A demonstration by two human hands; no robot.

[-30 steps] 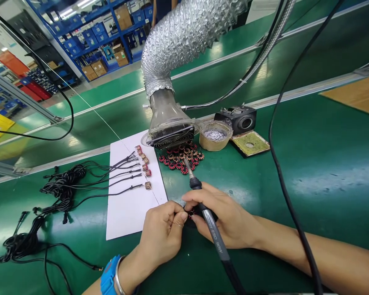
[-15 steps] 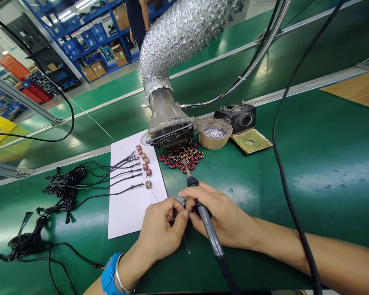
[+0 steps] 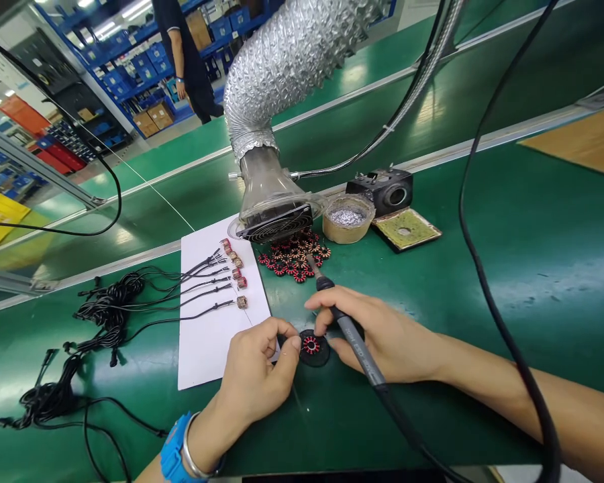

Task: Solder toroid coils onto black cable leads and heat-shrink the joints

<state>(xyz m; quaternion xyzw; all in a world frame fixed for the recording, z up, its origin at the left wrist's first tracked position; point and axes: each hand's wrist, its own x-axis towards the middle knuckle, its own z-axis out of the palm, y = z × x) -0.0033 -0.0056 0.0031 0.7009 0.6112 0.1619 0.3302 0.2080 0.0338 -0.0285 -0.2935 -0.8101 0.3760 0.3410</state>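
Observation:
My right hand point(image 3: 382, 332) is wrapped round a soldering iron point(image 3: 356, 343), its tip pointing up and away toward a pile of small red-and-black wound ring coils point(image 3: 294, 258). Between my hands, one red wound coil point(image 3: 311, 345) lies on a small round black pad point(image 3: 314, 359). My left hand point(image 3: 262, 365) is closed in a pinch at the left of that coil. A thin solder wire point(image 3: 171, 211) runs down from the upper left into the pinch. White paper point(image 3: 201, 355) beside my left hand carries several finished-looking coils point(image 3: 241, 302) joined to black cables point(image 3: 194, 314).
Over the coil pile hangs a fume extractor fan point(image 3: 276, 225) on a silver duct point(image 3: 266, 74). A tub of solder bits point(image 3: 349, 231), a yellow sponge tray point(image 3: 407, 230) and a black iron stand point(image 3: 387, 191) sit behind. Bundled black cables point(image 3: 105, 308) lie left. A person point(image 3: 188, 60) stands beyond.
My right hand has moved right with the soldering iron, away from my left hand. The coil on the black pad has come into view between them. The person behind has moved left.

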